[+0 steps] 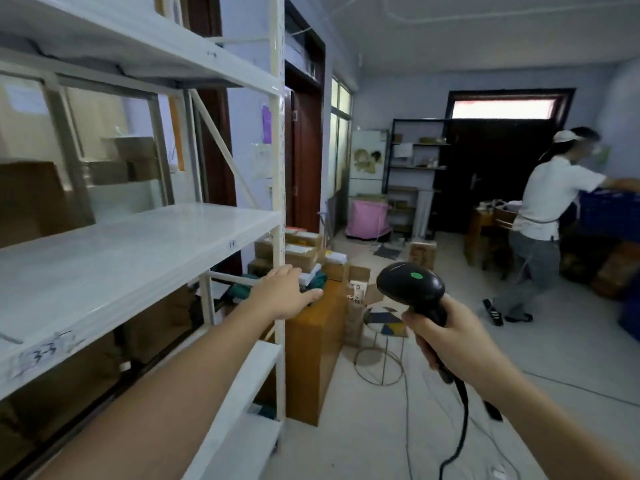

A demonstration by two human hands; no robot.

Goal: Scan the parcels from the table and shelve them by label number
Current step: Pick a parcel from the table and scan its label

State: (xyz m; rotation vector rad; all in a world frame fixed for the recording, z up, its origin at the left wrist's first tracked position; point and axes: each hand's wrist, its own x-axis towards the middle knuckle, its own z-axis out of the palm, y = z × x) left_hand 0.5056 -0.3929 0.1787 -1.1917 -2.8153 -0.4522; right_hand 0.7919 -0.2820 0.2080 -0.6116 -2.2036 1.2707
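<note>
My right hand (pixel 446 336) grips the handle of a black barcode scanner (pixel 410 285) with a green dot on top; its cable hangs to the floor. My left hand (pixel 284 293) reaches forward, fingers straight and empty, past the front post of the white shelving unit (pixel 138 237). The shelf's front edge carries a handwritten label reading 3-3 (pixel 46 353). Ahead, cardboard parcels (pixel 299 249) are stacked on a wooden table (pixel 313 341).
A round wire-legged stool (pixel 384 327) stands right of the table, cables trailing over the floor. At the right, a person in a white shirt (pixel 550 199) leans toward blue crates (pixel 609 209). Boxes show behind the shelving. A dark door and black rack stand at the back.
</note>
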